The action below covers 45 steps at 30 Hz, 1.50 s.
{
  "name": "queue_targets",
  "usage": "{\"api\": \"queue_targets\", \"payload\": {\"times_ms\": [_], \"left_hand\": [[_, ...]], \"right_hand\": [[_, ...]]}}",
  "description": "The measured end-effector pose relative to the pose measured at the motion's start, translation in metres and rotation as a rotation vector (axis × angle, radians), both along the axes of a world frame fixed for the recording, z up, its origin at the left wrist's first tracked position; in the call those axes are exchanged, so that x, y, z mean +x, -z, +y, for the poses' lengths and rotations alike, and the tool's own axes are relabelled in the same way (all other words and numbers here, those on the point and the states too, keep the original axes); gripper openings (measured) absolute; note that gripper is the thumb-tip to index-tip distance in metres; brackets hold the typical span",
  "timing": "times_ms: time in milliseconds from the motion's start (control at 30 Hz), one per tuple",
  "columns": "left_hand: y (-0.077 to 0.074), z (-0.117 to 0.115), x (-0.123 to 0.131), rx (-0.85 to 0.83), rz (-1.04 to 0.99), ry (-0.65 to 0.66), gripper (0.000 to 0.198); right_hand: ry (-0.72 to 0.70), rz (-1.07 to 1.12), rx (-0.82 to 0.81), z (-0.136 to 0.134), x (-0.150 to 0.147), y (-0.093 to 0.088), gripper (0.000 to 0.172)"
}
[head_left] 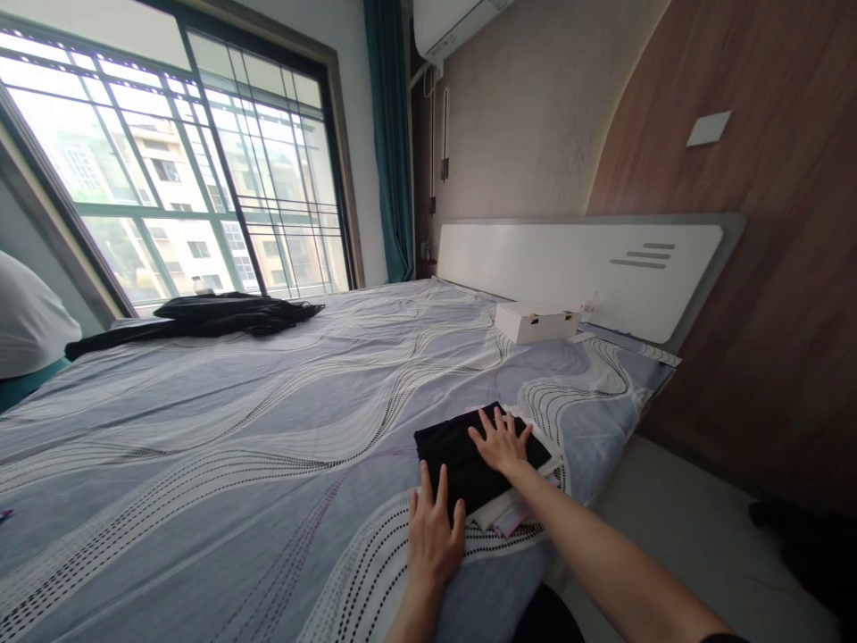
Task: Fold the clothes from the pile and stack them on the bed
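A folded black garment lies on top of a small stack of folded light clothes near the bed's right edge. My right hand rests flat on the black garment with fingers spread. My left hand lies flat on the bedsheet, its fingertips touching the garment's near edge. Neither hand grips anything.
The bed has a grey sheet with wavy dotted lines. A loose black garment lies at the far side by the window. A white box sits near the headboard. Floor runs along the right.
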<state>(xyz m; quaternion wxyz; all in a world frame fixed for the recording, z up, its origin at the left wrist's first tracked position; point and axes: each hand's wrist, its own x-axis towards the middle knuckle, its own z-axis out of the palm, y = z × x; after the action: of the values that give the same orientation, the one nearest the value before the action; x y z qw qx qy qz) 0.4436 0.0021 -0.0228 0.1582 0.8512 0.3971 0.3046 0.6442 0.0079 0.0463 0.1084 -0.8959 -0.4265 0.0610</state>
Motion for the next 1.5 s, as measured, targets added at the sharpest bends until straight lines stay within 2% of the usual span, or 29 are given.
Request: {"api": "queue_targets", "payload": {"times_ms": [100, 167, 200, 300, 333, 400, 500, 633, 700, 767, 900, 967, 1033, 1100, 1200, 1333, 1500], "left_hand": [[0.000, -0.001, 0.001, -0.015, 0.039, 0.025, 0.059], [0.000, -0.001, 0.002, -0.001, 0.039, 0.000, 0.060], [0.000, -0.001, 0.002, 0.011, 0.039, -0.011, 0.061], [0.001, -0.002, 0.004, 0.038, 0.072, -0.025, 0.064], [0.001, -0.003, 0.005, 0.043, 0.093, -0.026, 0.064], [0.003, -0.004, 0.006, 0.053, 0.132, -0.032, 0.064], [0.006, -0.007, 0.005, 0.067, 0.172, -0.052, 0.065], [0.010, -0.011, -0.009, 0.068, 0.230, -0.050, 0.063], [0.011, -0.013, -0.027, 0.079, 0.265, -0.038, 0.059], [0.011, -0.014, -0.054, 0.091, 0.315, -0.048, 0.056], [0.012, -0.026, -0.134, 0.105, 0.426, -0.107, 0.060], [0.012, -0.037, -0.181, 0.118, 0.453, -0.103, 0.064], [0.010, -0.049, -0.225, 0.128, 0.456, -0.116, 0.066], [0.005, -0.056, -0.262, 0.127, 0.447, -0.179, 0.067], [-0.001, -0.054, -0.301, 0.096, 0.424, -0.326, 0.066], [-0.004, -0.040, -0.326, 0.034, 0.364, -0.496, 0.060], [-0.007, -0.017, -0.341, 0.013, 0.350, -0.621, 0.057]], "right_hand": [[0.124, 0.018, -0.048, -0.010, 0.017, -0.007, 0.067], [0.123, -0.035, -0.021, -0.012, 0.009, -0.011, 0.068], [0.058, -0.061, 0.006, -0.012, 0.000, -0.012, 0.068], [-0.252, -0.082, 0.067, -0.010, -0.036, -0.007, 0.067], [-0.307, -0.072, 0.066, -0.010, -0.046, -0.004, 0.068], [-0.297, -0.053, 0.052, -0.010, -0.059, 0.001, 0.069], [-0.258, -0.040, 0.033, -0.011, -0.062, 0.001, 0.069], [-0.217, -0.095, 0.047, -0.015, -0.071, -0.002, 0.063], [-0.174, -0.168, 0.092, -0.021, -0.094, 0.008, 0.058], [-0.220, -0.206, 0.140, -0.032, -0.130, 0.028, 0.056], [-0.495, -0.066, 0.108, -0.062, -0.211, 0.075, 0.055], [-0.604, 0.001, 0.089, -0.073, -0.247, 0.086, 0.056], [-0.714, 0.026, 0.095, -0.076, -0.279, 0.083, 0.057], [-0.796, 0.030, 0.097, -0.071, -0.309, 0.073, 0.058], [-0.868, 0.012, 0.094, -0.056, -0.350, 0.058, 0.057], [-0.896, -0.018, 0.084, -0.030, -0.390, 0.052, 0.056], [-0.873, -0.024, 0.073, -0.003, -0.411, 0.054, 0.056]]}}
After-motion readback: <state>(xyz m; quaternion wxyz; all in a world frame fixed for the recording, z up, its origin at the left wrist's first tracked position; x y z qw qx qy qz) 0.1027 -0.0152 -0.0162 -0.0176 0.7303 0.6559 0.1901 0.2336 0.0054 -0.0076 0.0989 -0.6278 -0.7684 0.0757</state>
